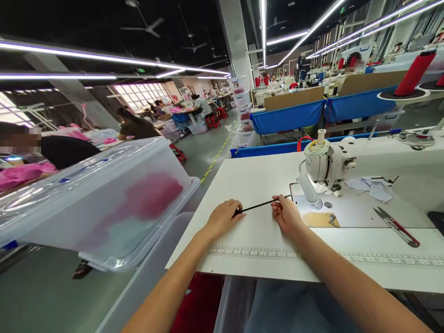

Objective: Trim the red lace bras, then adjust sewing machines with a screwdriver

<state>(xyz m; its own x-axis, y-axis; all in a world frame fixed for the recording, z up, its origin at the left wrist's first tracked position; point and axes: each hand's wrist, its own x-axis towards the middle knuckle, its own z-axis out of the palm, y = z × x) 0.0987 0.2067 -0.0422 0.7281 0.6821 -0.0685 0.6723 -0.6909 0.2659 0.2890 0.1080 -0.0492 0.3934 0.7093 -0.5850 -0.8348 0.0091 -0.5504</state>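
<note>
A thin black cord (258, 206) is stretched nearly straight between my two hands, just above the white sewing table (249, 180). My left hand (222, 218) is closed on its left end, where a small dark bunch shows under the fingertips. Farther right, my right hand (286, 215) pinches the cord between thumb and fingers, with the other fingers curled in. That hand is beside the needle area of a white sewing machine (347, 162). Whether the cord runs on beyond my right fingertips toward the machine is hard to make out.
Thread snips (395, 226) with a red handle lie right of the machine bed. White scraps (373, 188) and a tan patch (314, 219) are nearby. A ruler strip (256, 253) runs along the front edge. At left, a clear lidded bin (114, 203) stands close to the table.
</note>
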